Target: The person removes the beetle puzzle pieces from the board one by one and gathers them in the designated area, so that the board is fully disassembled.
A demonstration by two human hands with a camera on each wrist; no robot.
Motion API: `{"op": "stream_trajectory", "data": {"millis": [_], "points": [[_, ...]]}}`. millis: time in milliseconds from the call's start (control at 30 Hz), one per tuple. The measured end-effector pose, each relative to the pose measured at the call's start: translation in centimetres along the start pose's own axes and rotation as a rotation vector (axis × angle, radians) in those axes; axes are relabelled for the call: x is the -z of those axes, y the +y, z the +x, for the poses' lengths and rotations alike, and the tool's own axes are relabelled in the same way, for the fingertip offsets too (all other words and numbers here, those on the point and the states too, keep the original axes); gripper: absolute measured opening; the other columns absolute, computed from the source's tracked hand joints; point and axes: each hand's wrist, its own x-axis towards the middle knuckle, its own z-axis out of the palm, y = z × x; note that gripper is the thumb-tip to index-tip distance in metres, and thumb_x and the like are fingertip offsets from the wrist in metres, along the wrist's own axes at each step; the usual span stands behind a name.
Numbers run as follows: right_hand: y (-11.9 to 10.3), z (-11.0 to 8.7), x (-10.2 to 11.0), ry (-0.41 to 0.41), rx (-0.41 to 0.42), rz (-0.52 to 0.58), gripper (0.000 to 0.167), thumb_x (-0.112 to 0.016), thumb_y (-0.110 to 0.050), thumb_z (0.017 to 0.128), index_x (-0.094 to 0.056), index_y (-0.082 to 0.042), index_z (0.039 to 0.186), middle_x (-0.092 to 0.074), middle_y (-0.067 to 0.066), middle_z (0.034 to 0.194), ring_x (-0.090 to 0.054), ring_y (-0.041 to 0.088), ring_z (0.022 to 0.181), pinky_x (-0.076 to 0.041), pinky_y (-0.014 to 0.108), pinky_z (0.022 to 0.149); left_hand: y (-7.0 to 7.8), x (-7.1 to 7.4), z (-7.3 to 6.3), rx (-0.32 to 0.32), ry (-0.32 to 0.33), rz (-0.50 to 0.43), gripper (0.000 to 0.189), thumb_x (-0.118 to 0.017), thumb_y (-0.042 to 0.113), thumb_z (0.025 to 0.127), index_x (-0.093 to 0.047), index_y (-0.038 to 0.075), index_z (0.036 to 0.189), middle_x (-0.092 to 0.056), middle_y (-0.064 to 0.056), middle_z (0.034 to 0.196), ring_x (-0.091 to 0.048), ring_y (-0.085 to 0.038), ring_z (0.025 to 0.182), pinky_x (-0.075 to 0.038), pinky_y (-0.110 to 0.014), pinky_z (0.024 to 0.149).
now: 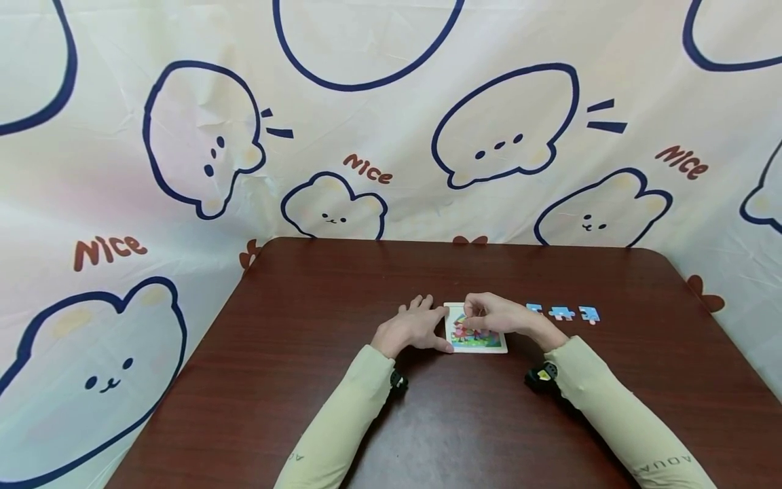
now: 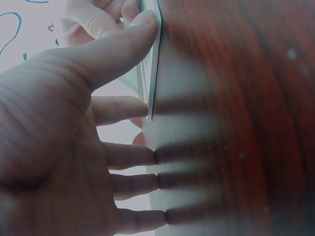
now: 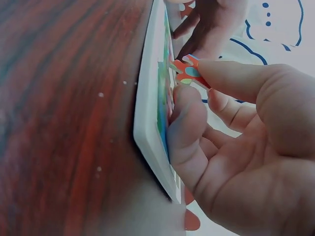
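Nearest, two pale green sleeves (image 1: 601, 390) are reaching forward over the dark wooden worktop (image 1: 427, 428), a small black device (image 1: 541, 375) sitting at each wrist. Beyond them, the left hand (image 1: 411, 329) is steadying a white-rimmed puzzle board (image 1: 479, 350): its thumb is resting on the near left corner, while its fingers are spreading apart, tips touching the worktop. Over the board, the right hand (image 1: 499, 315) is pinching an orange-red puzzle piece (image 3: 190, 72), thumb and index finger clamped on it; whether the piece is touching the picture below, I cannot tell. It is looking thin, light and stiff, probably smooth enough to be slipping if held loosely, and its narrow knobs are likely the part most easily bent. A light pinch by opposite edges should be serving best, leaving the underside free; the board is better held by its rim. Right of the board, three blue loose pieces (image 1: 561, 313) are lying in a row. Farthest, a bear-printed cloth (image 1: 409, 136) is hanging behind.
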Motion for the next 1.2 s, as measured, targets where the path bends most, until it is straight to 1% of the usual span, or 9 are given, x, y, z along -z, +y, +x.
{"op": "stream_trajectory", "data": {"millis": [100, 233, 333, 533, 700, 933, 1100, 1200], "points": [[-0.1, -0.1, 0.3, 0.016, 0.010, 0.018, 0.019, -0.064, -0.022, 0.096, -0.053, -0.008, 0.089, -0.059, 0.006, 0.072, -0.054, 0.018, 0.057, -0.044, 0.028, 0.050, 0.0, -0.1, 0.1, 0.004, 0.001, 0.001, 0.083, -0.066, 0.060, 0.085, -0.033, 0.027, 0.154, -0.016, -0.014, 0.165, -0.011, -0.034, 0.153, -0.018, -0.057, 0.120], [-0.1, -0.3, 1.1, 0.067, 0.017, 0.069, 0.020, -0.066, -0.025, 0.095, -0.056, -0.008, 0.091, -0.058, 0.008, 0.070, -0.053, 0.020, 0.054, -0.044, 0.028, 0.047, 0.0, -0.1, 0.1, 0.011, -0.002, 0.000, 0.083, -0.067, 0.059, 0.085, -0.033, 0.026, 0.154, -0.016, -0.014, 0.165, -0.011, -0.034, 0.153, -0.018, -0.057, 0.120], [0.0, -0.7, 1.8, 0.087, 0.010, 0.074, 0.022, -0.068, -0.028, 0.093, -0.056, -0.009, 0.092, -0.058, 0.010, 0.073, -0.052, 0.022, 0.054, -0.046, 0.031, 0.047, 0.1, 0.0, 0.0, 0.012, 0.000, 0.000, 0.083, -0.067, 0.059, 0.085, -0.033, 0.026, 0.154, -0.016, -0.014, 0.165, -0.011, -0.034, 0.153, -0.018, -0.057, 0.120], [0.9, -2.0, 2.8, 0.046, 0.001, 0.084, 0.023, -0.068, -0.028, 0.093, -0.055, -0.008, 0.095, -0.063, 0.015, 0.082, -0.059, 0.024, 0.057, -0.054, 0.037, 0.052, 0.1, -0.1, 0.0, 0.013, 0.012, 0.011, 0.083, -0.068, 0.058, 0.085, -0.035, 0.025, 0.153, -0.017, -0.014, 0.165, -0.013, -0.034, 0.153, -0.019, -0.057, 0.119], [1.6, -3.0, 3.4, 0.014, -0.017, 0.128, 0.025, -0.067, -0.026, 0.094, -0.054, -0.005, 0.099, -0.066, 0.019, 0.089, -0.065, 0.028, 0.064, -0.057, 0.037, 0.057, 0.1, -0.2, -0.1, 0.004, 0.018, 0.011, 0.082, -0.068, 0.057, 0.085, -0.034, 0.025, 0.153, -0.016, -0.014, 0.165, -0.012, -0.034, 0.153, -0.019, -0.057, 0.119], [2.1, -4.2, 4.4, 0.020, -0.031, 0.132, 0.028, -0.066, -0.026, 0.095, -0.052, -0.002, 0.099, -0.068, 0.022, 0.098, -0.068, 0.030, 0.067, -0.058, 0.037, 0.060, 0.0, -0.2, -0.1, -0.001, 0.024, 0.006, 0.082, -0.069, 0.057, 0.085, -0.035, 0.024, 0.152, -0.017, -0.014, 0.165, -0.012, -0.034, 0.153, -0.019, -0.057, 0.119], [2.6, -5.0, 5.0, 0.015, -0.048, 0.142, 0.025, -0.064, -0.024, 0.096, -0.051, -0.003, 0.098, -0.068, 0.023, 0.099, -0.068, 0.030, 0.068, -0.058, 0.040, 0.060, 0.0, -0.3, -0.1, -0.004, 0.019, 0.000, 0.079, -0.068, 0.056, 0.086, -0.036, 0.025, 0.152, -0.015, -0.014, 0.165, -0.011, -0.034, 0.153, -0.018, -0.057, 0.120], [3.0, -5.4, 5.3, 0.010, -0.067, 0.149, 0.025, -0.064, -0.025, 0.096, -0.051, -0.004, 0.099, -0.070, 0.020, 0.099, -0.069, 0.031, 0.067, -0.058, 0.041, 0.059, -0.1, -0.3, -0.1, -0.002, 0.018, -0.002, 0.079, -0.068, 0.056, 0.086, -0.036, 0.025, 0.152, -0.015, -0.014, 0.165, -0.011, -0.034, 0.153, -0.018, -0.057, 0.120]]}}
